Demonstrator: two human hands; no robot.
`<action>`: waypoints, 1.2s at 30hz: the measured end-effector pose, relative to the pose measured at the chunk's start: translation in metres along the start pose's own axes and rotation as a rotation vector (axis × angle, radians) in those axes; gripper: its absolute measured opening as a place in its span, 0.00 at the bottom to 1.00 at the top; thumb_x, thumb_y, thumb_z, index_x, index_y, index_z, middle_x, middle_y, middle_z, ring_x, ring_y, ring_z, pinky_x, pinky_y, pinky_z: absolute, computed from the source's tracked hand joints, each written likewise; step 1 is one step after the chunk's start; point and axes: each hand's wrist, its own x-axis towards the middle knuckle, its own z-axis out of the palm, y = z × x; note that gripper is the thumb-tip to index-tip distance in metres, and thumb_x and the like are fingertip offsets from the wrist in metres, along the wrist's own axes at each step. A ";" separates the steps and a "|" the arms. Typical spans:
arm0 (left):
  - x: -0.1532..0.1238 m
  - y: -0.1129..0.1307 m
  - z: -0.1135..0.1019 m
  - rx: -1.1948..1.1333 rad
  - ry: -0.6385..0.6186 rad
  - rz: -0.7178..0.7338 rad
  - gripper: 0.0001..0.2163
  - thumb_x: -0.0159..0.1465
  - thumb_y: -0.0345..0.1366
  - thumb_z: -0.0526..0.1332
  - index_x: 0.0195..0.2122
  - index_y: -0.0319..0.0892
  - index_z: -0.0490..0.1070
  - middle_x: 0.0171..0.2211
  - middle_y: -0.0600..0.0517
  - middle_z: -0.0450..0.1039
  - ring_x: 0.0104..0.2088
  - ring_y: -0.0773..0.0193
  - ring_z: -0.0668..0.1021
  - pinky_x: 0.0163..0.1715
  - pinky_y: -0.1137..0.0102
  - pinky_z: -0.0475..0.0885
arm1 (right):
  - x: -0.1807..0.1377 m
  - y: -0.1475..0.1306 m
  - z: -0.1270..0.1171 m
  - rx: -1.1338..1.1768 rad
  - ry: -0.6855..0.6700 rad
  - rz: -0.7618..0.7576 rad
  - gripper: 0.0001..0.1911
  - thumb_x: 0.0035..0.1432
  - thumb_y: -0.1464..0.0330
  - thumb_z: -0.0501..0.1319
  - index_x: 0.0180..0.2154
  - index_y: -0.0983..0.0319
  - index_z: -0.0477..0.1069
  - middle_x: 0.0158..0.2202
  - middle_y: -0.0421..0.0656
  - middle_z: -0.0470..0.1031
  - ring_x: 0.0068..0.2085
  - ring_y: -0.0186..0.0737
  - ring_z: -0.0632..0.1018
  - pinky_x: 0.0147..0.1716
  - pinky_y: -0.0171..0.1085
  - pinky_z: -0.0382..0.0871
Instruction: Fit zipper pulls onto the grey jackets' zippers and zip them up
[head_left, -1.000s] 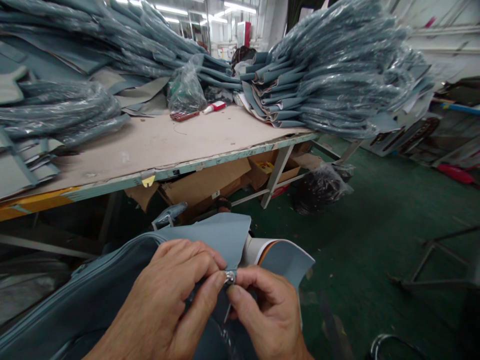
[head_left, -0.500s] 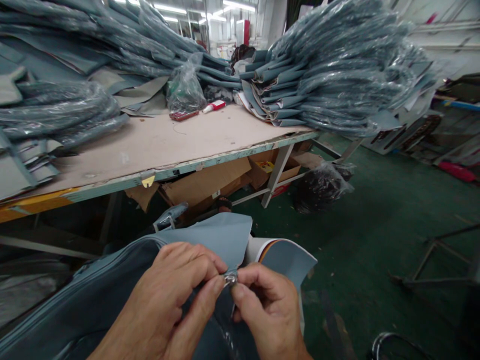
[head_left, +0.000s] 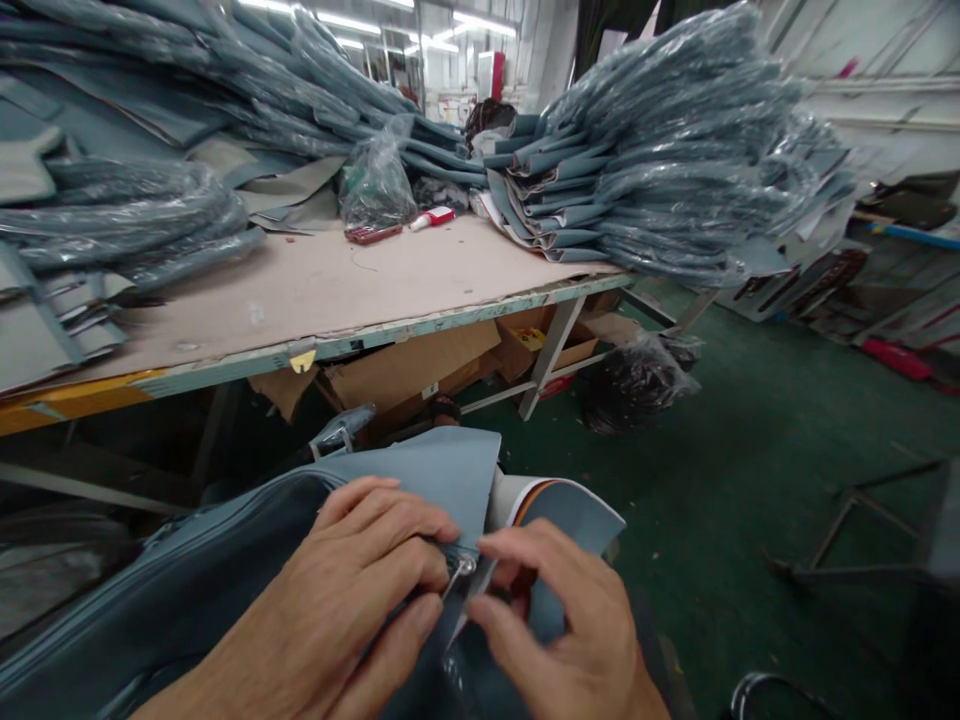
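Note:
A grey-blue bag panel (head_left: 225, 570) with a zipper seam lies across my lap at the bottom of the view. My left hand (head_left: 337, 610) rests on the panel, fingers curled and pinching the fabric beside a small metal zipper slider (head_left: 461, 570). My right hand (head_left: 570, 630) is just right of the slider, thumb and forefinger closed near its pull. A folded flap of the panel (head_left: 427, 470) stands up behind my hands, showing a white and orange lining (head_left: 525, 500).
A worktable (head_left: 352, 280) stands ahead with stacks of plastic-wrapped grey-blue panels (head_left: 675, 150) on both sides, a clear bag (head_left: 375, 185), a red tool (head_left: 371, 234) and a white tube (head_left: 431, 216). Cardboard boxes (head_left: 420, 365) and a black bag (head_left: 637, 380) sit under it. Green floor (head_left: 750, 480) lies right.
My right hand has shifted down and right, opening its grip slightly around the slider. The left hand slid forward over the fabric. The camera tilted a little.

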 end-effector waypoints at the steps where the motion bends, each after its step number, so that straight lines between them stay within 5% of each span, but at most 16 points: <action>1: 0.001 0.000 -0.002 0.007 -0.002 0.016 0.10 0.64 0.25 0.52 0.41 0.47 0.66 0.45 0.57 0.73 0.50 0.68 0.72 0.62 0.69 0.50 | 0.000 -0.001 0.003 -0.052 -0.018 -0.082 0.12 0.59 0.72 0.65 0.45 0.62 0.74 0.31 0.40 0.76 0.29 0.35 0.75 0.28 0.33 0.67; 8: 0.012 -0.005 -0.010 0.269 0.026 0.101 0.11 0.67 0.23 0.51 0.44 0.42 0.68 0.47 0.53 0.74 0.48 0.66 0.73 0.52 0.71 0.62 | 0.010 -0.003 0.016 -0.307 -0.013 -0.311 0.05 0.65 0.72 0.58 0.37 0.64 0.72 0.29 0.44 0.73 0.30 0.41 0.72 0.30 0.39 0.60; 14: 0.017 -0.023 0.000 0.357 -0.096 0.094 0.04 0.69 0.33 0.58 0.40 0.44 0.72 0.38 0.55 0.74 0.40 0.59 0.73 0.48 0.60 0.59 | 0.004 -0.001 0.022 -0.328 -0.032 -0.208 0.13 0.67 0.59 0.59 0.34 0.61 0.71 0.28 0.42 0.72 0.30 0.41 0.73 0.31 0.39 0.58; 18: 0.014 -0.031 0.007 0.394 -0.103 0.147 0.07 0.69 0.30 0.55 0.35 0.43 0.70 0.33 0.54 0.71 0.37 0.59 0.71 0.51 0.58 0.59 | -0.001 0.003 0.030 -0.277 0.020 -0.099 0.05 0.64 0.71 0.59 0.33 0.61 0.69 0.27 0.39 0.72 0.28 0.37 0.74 0.29 0.35 0.61; 23: 0.017 -0.031 0.010 0.465 -0.094 0.203 0.06 0.70 0.30 0.55 0.34 0.41 0.68 0.31 0.53 0.67 0.34 0.58 0.67 0.41 0.60 0.59 | -0.001 0.004 0.028 -0.107 0.087 0.103 0.04 0.59 0.75 0.59 0.36 0.61 0.69 0.24 0.34 0.71 0.22 0.29 0.73 0.23 0.27 0.64; 31: 0.018 -0.029 0.008 0.479 -0.175 0.200 0.02 0.68 0.33 0.60 0.37 0.41 0.68 0.33 0.52 0.67 0.33 0.57 0.65 0.34 0.61 0.57 | -0.003 0.011 0.012 -0.414 0.063 -0.131 0.09 0.69 0.73 0.54 0.37 0.62 0.72 0.29 0.42 0.71 0.30 0.38 0.74 0.30 0.36 0.60; 36: 0.020 -0.024 0.007 0.487 -0.192 0.255 0.06 0.66 0.29 0.62 0.32 0.42 0.66 0.31 0.53 0.64 0.32 0.59 0.64 0.32 0.61 0.55 | -0.001 0.004 0.015 -0.452 -0.108 -0.060 0.16 0.72 0.69 0.49 0.29 0.61 0.65 0.24 0.39 0.68 0.24 0.36 0.70 0.26 0.38 0.52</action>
